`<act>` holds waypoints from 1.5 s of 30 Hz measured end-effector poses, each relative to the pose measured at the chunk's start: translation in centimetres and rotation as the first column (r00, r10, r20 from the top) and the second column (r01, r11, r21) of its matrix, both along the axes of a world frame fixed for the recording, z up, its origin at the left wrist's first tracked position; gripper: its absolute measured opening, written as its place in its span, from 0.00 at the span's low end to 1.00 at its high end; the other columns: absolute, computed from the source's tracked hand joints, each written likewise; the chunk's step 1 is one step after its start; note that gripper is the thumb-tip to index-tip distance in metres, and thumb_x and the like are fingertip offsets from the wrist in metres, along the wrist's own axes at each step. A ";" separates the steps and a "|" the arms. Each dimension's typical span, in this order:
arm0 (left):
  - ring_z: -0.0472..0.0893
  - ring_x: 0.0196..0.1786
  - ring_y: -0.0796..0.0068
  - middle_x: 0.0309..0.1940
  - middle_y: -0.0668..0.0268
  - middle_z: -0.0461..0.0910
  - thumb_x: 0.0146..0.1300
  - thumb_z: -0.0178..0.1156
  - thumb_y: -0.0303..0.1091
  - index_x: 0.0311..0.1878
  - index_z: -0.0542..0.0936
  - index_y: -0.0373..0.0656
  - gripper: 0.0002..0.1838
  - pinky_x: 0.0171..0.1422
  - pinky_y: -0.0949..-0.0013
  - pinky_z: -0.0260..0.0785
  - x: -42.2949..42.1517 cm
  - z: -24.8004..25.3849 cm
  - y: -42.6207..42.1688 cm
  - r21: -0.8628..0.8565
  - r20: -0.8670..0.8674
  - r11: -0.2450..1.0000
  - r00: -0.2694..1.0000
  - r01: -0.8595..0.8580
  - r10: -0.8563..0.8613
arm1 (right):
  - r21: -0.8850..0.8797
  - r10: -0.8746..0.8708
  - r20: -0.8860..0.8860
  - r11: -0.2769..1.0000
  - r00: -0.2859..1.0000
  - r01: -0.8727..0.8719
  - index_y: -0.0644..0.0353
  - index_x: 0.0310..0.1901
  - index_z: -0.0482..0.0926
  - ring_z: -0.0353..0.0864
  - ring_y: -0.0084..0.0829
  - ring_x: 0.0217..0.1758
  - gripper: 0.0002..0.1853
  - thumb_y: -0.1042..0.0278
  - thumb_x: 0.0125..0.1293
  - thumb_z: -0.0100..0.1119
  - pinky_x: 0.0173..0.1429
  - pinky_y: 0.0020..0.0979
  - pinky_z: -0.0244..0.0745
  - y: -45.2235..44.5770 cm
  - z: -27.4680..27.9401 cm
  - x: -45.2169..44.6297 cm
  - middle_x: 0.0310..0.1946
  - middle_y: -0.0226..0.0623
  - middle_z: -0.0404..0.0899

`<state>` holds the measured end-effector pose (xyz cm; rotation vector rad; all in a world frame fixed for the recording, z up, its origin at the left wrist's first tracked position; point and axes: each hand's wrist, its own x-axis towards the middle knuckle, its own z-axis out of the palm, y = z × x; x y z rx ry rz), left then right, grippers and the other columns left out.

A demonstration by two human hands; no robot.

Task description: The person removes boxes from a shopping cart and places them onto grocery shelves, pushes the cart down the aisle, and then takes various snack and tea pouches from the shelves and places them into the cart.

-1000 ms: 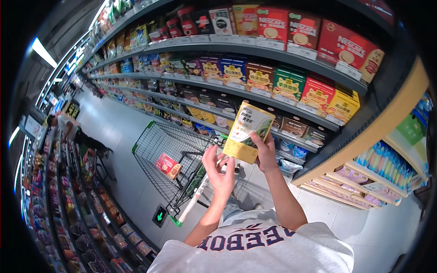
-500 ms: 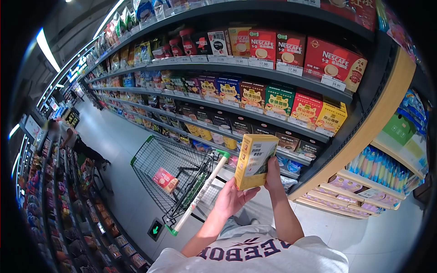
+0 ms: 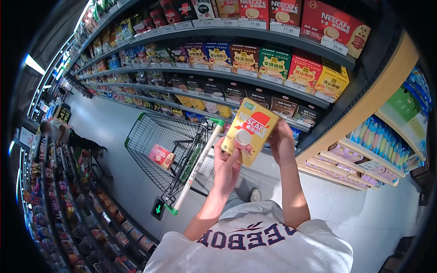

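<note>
Head view: here's the yellow box (image 3: 251, 129), right at mid-frame, the left hand (image 3: 227, 167) gripping its lower-left corner, the right hand (image 3: 283, 141) holding its right edge! Centre left, the cart (image 3: 195, 170) carries a red box (image 3: 161, 156); shelves (image 3: 255, 34) sweep across the top.

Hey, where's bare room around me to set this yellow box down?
The cart seems to have room for the yellow box between its red box and the side nearest the grey shelves. Bare floor runs along the wood-edged rack. The grey shelves look crowded.
</note>
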<state>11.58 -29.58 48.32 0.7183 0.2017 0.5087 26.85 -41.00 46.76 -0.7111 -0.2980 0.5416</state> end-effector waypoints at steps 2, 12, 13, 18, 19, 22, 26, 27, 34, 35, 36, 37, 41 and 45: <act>0.76 0.69 0.69 0.67 0.59 0.74 0.75 0.54 0.18 0.73 0.58 0.47 0.28 0.75 0.60 0.68 0.2 -1.0 0.3 0.063 0.029 0.995 0.996 -0.082 0.080 | -0.019 0.032 -0.048 0.999 0.998 -0.033 0.58 0.70 0.70 0.85 0.26 0.57 0.23 0.53 0.84 0.48 0.52 0.34 0.87 -0.5 0.7 -0.1 0.55 0.34 0.84; 0.78 0.66 0.69 0.64 0.56 0.74 0.69 0.60 0.13 0.77 0.57 0.38 0.37 0.68 0.67 0.75 0.2 -3.0 3.8 0.581 -0.084 0.800 0.967 -0.149 0.241 | -0.230 0.065 0.434 0.972 0.898 0.041 0.59 0.63 0.72 0.79 0.26 0.64 0.25 0.88 0.66 0.60 0.59 0.29 0.83 0.2 2.0 2.2 0.58 0.33 0.78; 0.79 0.66 0.69 0.64 0.56 0.74 0.69 0.60 0.14 0.77 0.58 0.37 0.36 0.67 0.67 0.75 0.2 -3.4 4.4 0.621 -0.096 0.772 0.964 -0.137 0.249 | -0.269 0.099 0.462 0.963 0.882 0.033 0.58 0.61 0.73 0.78 0.27 0.65 0.25 0.89 0.64 0.62 0.60 0.29 0.82 0.4 2.2 2.6 0.58 0.32 0.78; 0.80 0.61 0.74 0.65 0.58 0.74 0.71 0.60 0.16 0.75 0.63 0.36 0.31 0.59 0.75 0.77 1.5 -2.0 7.5 0.608 -0.102 0.780 0.960 -0.147 0.261 | -0.505 0.263 0.712 0.836 0.651 0.215 0.57 0.53 0.77 0.77 0.27 0.64 0.25 0.90 0.56 0.69 0.57 0.28 0.82 2.9 8.3 4.3 0.58 0.33 0.76; 0.80 0.59 0.76 0.65 0.58 0.74 0.72 0.60 0.17 0.75 0.63 0.36 0.31 0.55 0.77 0.77 2.1 -2.0 8.3 0.610 -0.089 0.776 0.960 -0.158 0.266 | -0.544 0.292 0.761 0.774 0.579 0.324 0.59 0.52 0.79 0.79 0.27 0.61 0.23 0.88 0.55 0.71 0.54 0.27 0.82 3.5 10.3 4.2 0.57 0.33 0.78; 0.80 0.59 0.76 0.65 0.58 0.74 0.71 0.61 0.16 0.76 0.63 0.36 0.32 0.56 0.77 0.77 4.5 -0.9 11.2 0.658 -0.032 0.735 0.969 -0.163 0.244 | -0.466 0.292 0.857 0.789 0.425 0.400 0.59 0.53 0.81 0.82 0.35 0.54 0.21 0.75 0.57 0.75 0.54 0.34 0.78 5.5 13.9 5.6 0.52 0.36 0.81; 0.82 0.59 0.70 0.68 0.53 0.72 0.68 0.66 0.20 0.77 0.62 0.38 0.37 0.60 0.71 0.78 8.6 2.2 14.7 0.593 0.134 0.774 0.975 -0.220 0.174 | -0.221 0.194 0.975 0.789 0.109 0.573 0.61 0.51 0.81 0.82 0.44 0.53 0.20 0.74 0.56 0.75 0.57 0.39 0.78 7.3 19.8 7.2 0.49 0.42 0.81; 0.82 0.60 0.67 0.70 0.51 0.71 0.67 0.68 0.23 0.78 0.61 0.38 0.39 0.62 0.68 0.79 9.5 3.2 15.6 0.598 0.107 0.772 0.977 -0.213 0.187 | -0.169 0.176 0.983 0.764 0.050 0.623 0.61 0.50 0.81 0.82 0.44 0.53 0.20 0.75 0.55 0.75 0.57 0.39 0.78 7.6 21.5 7.5 0.49 0.43 0.81; 0.80 0.56 0.72 0.61 0.60 0.75 0.68 0.65 0.20 0.67 0.76 0.39 0.24 0.57 0.72 0.79 17.7 10.4 24.6 0.832 0.350 0.351 0.897 -0.431 0.272 | 0.175 -0.019 0.978 0.626 -0.210 0.760 0.59 0.54 0.79 0.83 0.42 0.56 0.22 0.79 0.57 0.74 0.55 0.38 0.79 12.5 30.1 11.7 0.53 0.41 0.81; 0.80 0.55 0.72 0.61 0.59 0.76 0.67 0.65 0.20 0.65 0.77 0.39 0.23 0.55 0.72 0.79 19.1 11.4 25.7 0.849 0.387 0.259 0.875 -0.461 0.290 | 0.211 0.001 0.964 0.601 -0.264 0.771 0.59 0.54 0.78 0.83 0.43 0.56 0.22 0.80 0.58 0.73 0.55 0.38 0.79 13.4 31.1 12.3 0.53 0.41 0.80; 0.80 0.53 0.73 0.60 0.59 0.76 0.66 0.66 0.19 0.63 0.79 0.38 0.21 0.53 0.72 0.79 20.3 12.5 26.6 0.858 0.424 0.164 0.852 -0.486 0.307 | 0.246 0.022 0.949 0.578 -0.315 0.778 0.58 0.54 0.78 0.82 0.43 0.56 0.22 0.80 0.59 0.73 0.55 0.39 0.79 14.2 31.8 12.8 0.52 0.40 0.80; 0.81 0.56 0.65 0.60 0.56 0.76 0.65 0.67 0.22 0.61 0.80 0.38 0.20 0.57 0.66 0.79 21.1 13.5 27.1 0.878 0.388 0.173 0.875 -0.447 0.291 | 0.241 0.034 0.948 0.572 -0.316 0.784 0.58 0.54 0.78 0.82 0.43 0.56 0.21 0.80 0.59 0.72 0.55 0.39 0.79 15.2 32.3 13.3 0.52 0.40 0.80; 0.73 0.66 0.47 0.63 0.51 0.74 0.62 0.67 0.27 0.60 0.81 0.40 0.21 0.69 0.53 0.70 25.7 15.3 29.0 0.907 0.420 -0.134 0.865 -0.398 0.273 | 0.221 0.096 0.942 0.543 -0.321 0.810 0.58 0.54 0.77 0.82 0.45 0.55 0.20 0.80 0.61 0.70 0.56 0.40 0.78 18.2 33.2 14.8 0.52 0.40 0.80; 0.72 0.66 0.45 0.62 0.52 0.75 0.60 0.66 0.25 0.59 0.81 0.41 0.22 0.69 0.52 0.70 29.3 15.8 30.2 0.809 0.563 -0.349 0.794 -0.473 0.229 | 0.192 0.138 0.944 0.506 -0.298 0.841 0.58 0.54 0.77 0.82 0.46 0.55 0.19 0.80 0.62 0.68 0.56 0.40 0.77 19.5 33.7 15.8 0.51 0.40 0.80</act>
